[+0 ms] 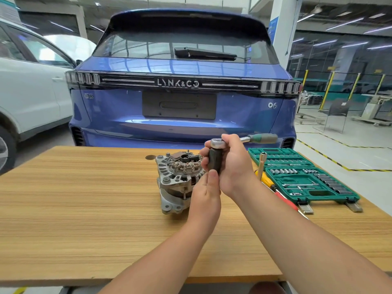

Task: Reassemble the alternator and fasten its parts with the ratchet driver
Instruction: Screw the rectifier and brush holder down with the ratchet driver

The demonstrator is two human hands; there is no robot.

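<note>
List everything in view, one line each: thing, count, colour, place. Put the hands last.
alternator: one, grey metal, table centre.
ratchet driver: one, chrome with green handle, raised above the alternator.
dark socket: one, dark grey, under the ratchet head.
socket set case: one, green, open, table right.
screwdrivers: two, yellow and red, beside the case.
table: one, wood.
blue car: one, behind the table.
white car: one, left.
left hand: pinches the socket's lower end.
right hand: grips the socket.
</note>
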